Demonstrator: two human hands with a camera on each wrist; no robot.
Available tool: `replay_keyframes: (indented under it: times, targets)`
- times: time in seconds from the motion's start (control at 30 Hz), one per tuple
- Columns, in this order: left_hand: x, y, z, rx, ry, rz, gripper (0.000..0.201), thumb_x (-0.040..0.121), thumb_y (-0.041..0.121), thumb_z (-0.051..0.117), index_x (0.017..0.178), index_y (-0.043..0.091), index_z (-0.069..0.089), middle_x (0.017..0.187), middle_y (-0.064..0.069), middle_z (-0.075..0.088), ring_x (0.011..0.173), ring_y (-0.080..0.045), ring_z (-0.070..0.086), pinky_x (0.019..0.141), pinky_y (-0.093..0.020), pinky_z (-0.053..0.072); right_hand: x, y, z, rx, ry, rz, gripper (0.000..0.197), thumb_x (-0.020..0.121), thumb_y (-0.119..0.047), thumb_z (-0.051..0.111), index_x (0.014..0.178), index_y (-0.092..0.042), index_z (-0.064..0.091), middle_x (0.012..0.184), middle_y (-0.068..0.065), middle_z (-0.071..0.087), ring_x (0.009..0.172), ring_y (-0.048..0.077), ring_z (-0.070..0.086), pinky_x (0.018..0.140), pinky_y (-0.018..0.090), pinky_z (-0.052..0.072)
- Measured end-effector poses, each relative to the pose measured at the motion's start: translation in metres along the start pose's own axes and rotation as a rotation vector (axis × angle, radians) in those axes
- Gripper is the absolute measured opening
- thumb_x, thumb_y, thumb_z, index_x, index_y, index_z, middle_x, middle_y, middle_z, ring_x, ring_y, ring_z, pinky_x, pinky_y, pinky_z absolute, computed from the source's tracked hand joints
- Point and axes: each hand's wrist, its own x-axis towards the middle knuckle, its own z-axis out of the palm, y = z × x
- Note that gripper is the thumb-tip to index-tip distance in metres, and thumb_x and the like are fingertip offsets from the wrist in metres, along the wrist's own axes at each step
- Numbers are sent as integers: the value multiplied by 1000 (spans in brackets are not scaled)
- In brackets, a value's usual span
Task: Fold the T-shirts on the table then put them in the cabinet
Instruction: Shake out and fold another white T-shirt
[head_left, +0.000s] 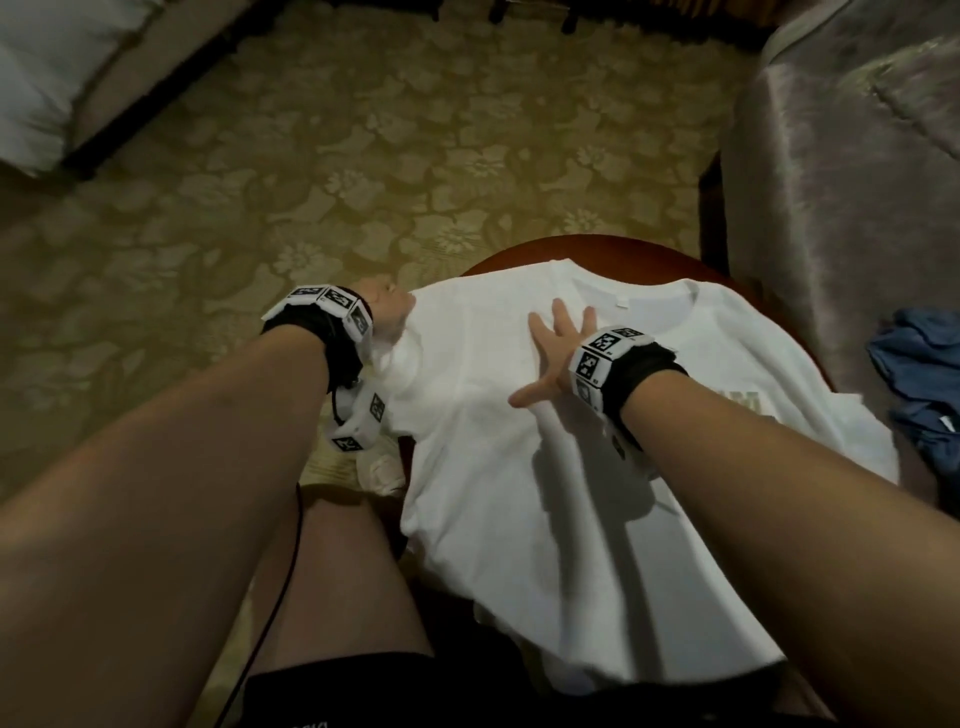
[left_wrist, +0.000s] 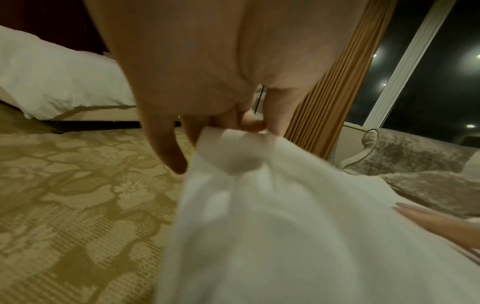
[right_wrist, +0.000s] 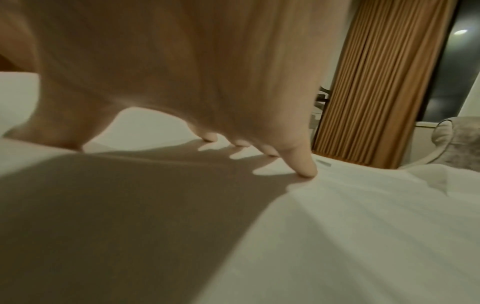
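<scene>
Round table (head_left: 769, 291) bears one white T-shirt (head_left: 519, 467), two hands.

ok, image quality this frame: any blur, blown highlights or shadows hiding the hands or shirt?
Head view: sharp but dim; the white T-shirt is nearly blown out, and the right hand casts a soft shadow. Left wrist view: motion blur on the cloth, though the left hand pinching it is still readable. Right wrist view: smeared palm; a big shadow covers the shirt beneath, and the fingertips are clear.

Round dark-red table (head_left: 587, 248): white T-shirt (head_left: 519, 467) spread flat; blue garment (head_left: 924, 384) at right edge.
</scene>
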Motion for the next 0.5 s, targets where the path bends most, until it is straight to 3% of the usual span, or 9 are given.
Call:
replay_keyframes:
  times: [0.07,0.17,0.27,0.37,0.43,0.5]
  targets:
    - [5,-6,-4,-21,-68,8,39,91,38,60,103,1,60,103,-22,59,98,-35,57,90,-40,45,4,-2,-4,-6,-17,25,130,58,-83,61,149,-33,-17,157,2,-25,142,45,-15,109,67,11]
    - [5,-14,-7,30,-219,-103,53,81,39,72,120,4,60,114,-12,64,107,-31,60,98,-44,47,9,-4,-8,3,-30,54,134,54,-84,62,148,-33,-19,157,2,-26,142,45,-15,109,67,10]
    - [12,-20,-11,103,-73,-96,60,88,44,62,132,4,53,126,-17,58,110,-33,57,95,-41,46,12,-5,-11,12,-34,70,133,55,-84,62,148,-33,-19,157,2,-26,142,44,-16,110,65,8]
    - [12,-23,-12,-72,39,-93,55,93,43,56,126,-1,54,125,-19,57,106,-34,56,81,-34,44,11,-6,-11,22,-23,79,131,57,-83,62,149,-33,-18,157,2,-24,142,44,-16,111,65,8]
    - [5,-23,-8,-247,35,-84,34,89,33,65,103,2,60,111,-12,61,96,-27,59,69,-29,46,12,-6,-12,26,-16,81,131,57,-83,62,149,-33,-17,157,1,-24,142,43,-16,111,65,9]
    - [6,-28,-5,-222,-29,-113,19,83,21,71,90,9,57,106,-16,61,90,-27,54,75,-35,47,12,-5,-12,25,-14,82,131,57,-83,61,149,-32,-17,157,1,-23,143,43,-15,111,64,8]
